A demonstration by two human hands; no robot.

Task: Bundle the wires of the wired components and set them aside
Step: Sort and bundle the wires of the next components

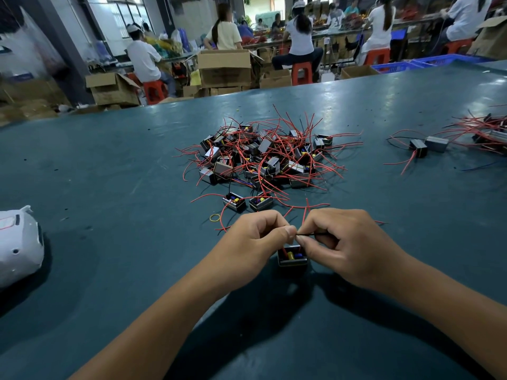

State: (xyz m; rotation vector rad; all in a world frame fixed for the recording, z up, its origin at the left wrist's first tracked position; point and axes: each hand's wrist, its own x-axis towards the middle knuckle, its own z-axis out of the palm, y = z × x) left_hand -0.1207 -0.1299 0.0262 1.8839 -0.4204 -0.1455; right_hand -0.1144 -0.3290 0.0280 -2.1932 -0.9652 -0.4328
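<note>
A small black box component (292,256) with a yellow and a blue part inside sits just under my two hands, near the table's front. My left hand (256,242) has curled fingers and pinches the component's wires at the thumb tip. My right hand (343,242) pinches a thin black wire (310,235) that runs between its thumb and forefinger. Red wires (306,212) stick up behind the fingers. A big pile of like components with red wires (263,157) lies in the middle of the table. A yellow rubber band (215,217) lies left of my left hand.
The dark green table (109,187) carries a white plastic bag (19,242) at the left edge and another group of wired components (444,141) at the far right. Two loose components (247,202) lie before the pile. Seated people, cardboard boxes and red stools fill the background.
</note>
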